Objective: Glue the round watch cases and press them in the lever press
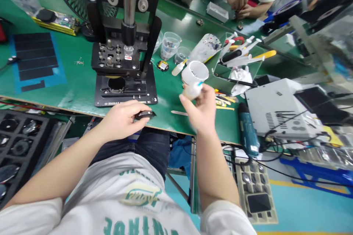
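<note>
My left hand [124, 120] is closed around a small black case [145, 114] that looks like a watch case, held over the bench's front edge, just in front of the press [125, 62]. Farther right, my right hand [202, 108] grips a small whitish bottle [192, 90] with a blue tip, slightly blurred. This bottle overlaps the front of a white round tub [195, 72] holding small parts; whether they touch I cannot tell. A thin pale stick [179, 112] lies between my hands. Another small dropper bottle [178, 68] leans by the tub.
Clear plastic cups [170, 45] and a small round circuit module [162, 65] are behind. A glass box [239, 62] of tools, a grey machine [275, 106] and a teal electric screwdriver [248, 130] stand right. Black strips [35, 57] lie left. A co-worker's hands [239, 5] are across the bench.
</note>
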The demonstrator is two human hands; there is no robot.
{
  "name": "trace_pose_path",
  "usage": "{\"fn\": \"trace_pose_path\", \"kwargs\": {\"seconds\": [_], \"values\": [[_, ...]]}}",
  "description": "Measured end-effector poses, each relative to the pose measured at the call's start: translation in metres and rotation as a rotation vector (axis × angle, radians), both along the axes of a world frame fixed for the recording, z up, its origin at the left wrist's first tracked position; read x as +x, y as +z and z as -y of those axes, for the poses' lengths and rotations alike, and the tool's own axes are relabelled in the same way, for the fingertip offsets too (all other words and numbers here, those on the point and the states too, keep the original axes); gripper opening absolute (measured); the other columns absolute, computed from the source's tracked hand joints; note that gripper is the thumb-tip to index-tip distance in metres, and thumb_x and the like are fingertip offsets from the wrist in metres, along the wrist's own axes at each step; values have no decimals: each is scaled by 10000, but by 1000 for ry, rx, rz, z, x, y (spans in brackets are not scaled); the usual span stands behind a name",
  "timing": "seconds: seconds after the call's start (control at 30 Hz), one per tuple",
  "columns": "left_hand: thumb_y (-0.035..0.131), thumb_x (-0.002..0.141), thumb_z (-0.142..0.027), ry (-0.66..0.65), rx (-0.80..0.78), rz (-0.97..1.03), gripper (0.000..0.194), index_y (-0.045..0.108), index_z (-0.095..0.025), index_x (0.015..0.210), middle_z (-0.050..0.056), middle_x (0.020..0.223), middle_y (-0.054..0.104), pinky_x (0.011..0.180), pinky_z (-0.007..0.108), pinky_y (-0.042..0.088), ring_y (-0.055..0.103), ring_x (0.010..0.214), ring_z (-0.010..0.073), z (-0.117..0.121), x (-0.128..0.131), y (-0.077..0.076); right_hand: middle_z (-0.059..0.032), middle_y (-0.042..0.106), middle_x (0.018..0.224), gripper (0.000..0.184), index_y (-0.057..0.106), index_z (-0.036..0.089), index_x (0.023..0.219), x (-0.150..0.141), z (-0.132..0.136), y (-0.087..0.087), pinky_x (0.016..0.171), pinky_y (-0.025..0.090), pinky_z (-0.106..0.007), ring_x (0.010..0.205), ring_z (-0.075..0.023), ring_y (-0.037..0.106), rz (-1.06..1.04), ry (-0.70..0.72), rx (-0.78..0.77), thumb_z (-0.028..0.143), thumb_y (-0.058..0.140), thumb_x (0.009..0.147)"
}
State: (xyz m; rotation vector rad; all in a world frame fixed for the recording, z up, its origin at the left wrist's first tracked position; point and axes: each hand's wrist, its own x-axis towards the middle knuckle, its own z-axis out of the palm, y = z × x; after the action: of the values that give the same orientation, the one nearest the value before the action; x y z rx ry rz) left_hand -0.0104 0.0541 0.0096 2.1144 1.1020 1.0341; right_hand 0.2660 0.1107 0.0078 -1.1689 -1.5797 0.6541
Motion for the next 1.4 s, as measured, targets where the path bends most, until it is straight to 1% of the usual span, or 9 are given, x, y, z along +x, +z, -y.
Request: {"fn": "trace_pose_path", "kwargs": {"seconds": [0.17,0.3,0.43,0.6,0.7,0.83,1.0,1.17,1.4], "values": [[749,976,-277,55,14,-40,139,699,-209,1087,-103,660,593,549,210,380,475,492,71,3,1,-3,-98,773,1162,474,579,223,1278,-2,-49,-6,943,651,-495,996,-284,775,312,20,-114,348,801,878],[718,1022,-294,36,51,-27,132,706,-204,1118,-33,912,728,588,211,432,520,549,65,4,1,-4,-174,729,1371,551,555,207,1497,17,-6,7,1021,606,-539,1185,-340,727,624,-75,70,368,723,997],[703,1041,-281,16,58,-10,147,703,-197,1161,17,1118,757,633,207,480,557,583,53,2,2,-6,-191,739,1374,317,711,189,1338,39,47,12,960,563,-520,1217,-370,676,1034,8,236,367,635,1087],[710,1039,-286,19,50,-26,169,701,-183,1172,39,1162,752,652,206,505,581,601,52,1,2,-6,-110,815,1178,116,723,183,1127,38,63,10,874,509,-426,1121,-290,695,1128,73,323,183,613,1092],[708,1043,-293,27,69,-24,175,698,-176,1173,46,1154,751,663,208,518,580,604,55,2,2,-7,-117,809,1062,109,691,177,1095,29,61,13,808,520,-422,991,-276,718,1016,81,280,174,582,1095],[700,1049,-296,31,96,-39,178,689,-186,1189,44,1151,753,677,220,532,585,616,66,3,2,-8,-65,817,995,326,633,238,1415,17,65,16,833,613,-414,853,-219,753,530,153,146,183,505,1121],[687,1059,-297,41,119,-57,188,682,-198,1218,42,1138,756,702,231,550,602,644,84,4,3,-9,-108,780,1374,578,609,303,1520,-7,76,13,1005,671,-473,1257,-304,767,-19,349,-102,477,788,999],[693,1057,-285,31,134,-61,184,690,-200,1221,50,1152,762,765,233,577,619,680,96,4,2,-11,-23,848,955,192,817,312,1206,-35,82,10,802,691,-351,809,-190,814,-71,107,-51,263,736,1039],[678,1063,-297,33,119,-71,191,697,-195,1224,68,1171,767,849,259,605,720,826,135,4,2,-10,-49,851,1039,72,825,281,1052,-49,77,6,941,700,-449,991,-248,830,-154,77,-67,312,791,997]]}}
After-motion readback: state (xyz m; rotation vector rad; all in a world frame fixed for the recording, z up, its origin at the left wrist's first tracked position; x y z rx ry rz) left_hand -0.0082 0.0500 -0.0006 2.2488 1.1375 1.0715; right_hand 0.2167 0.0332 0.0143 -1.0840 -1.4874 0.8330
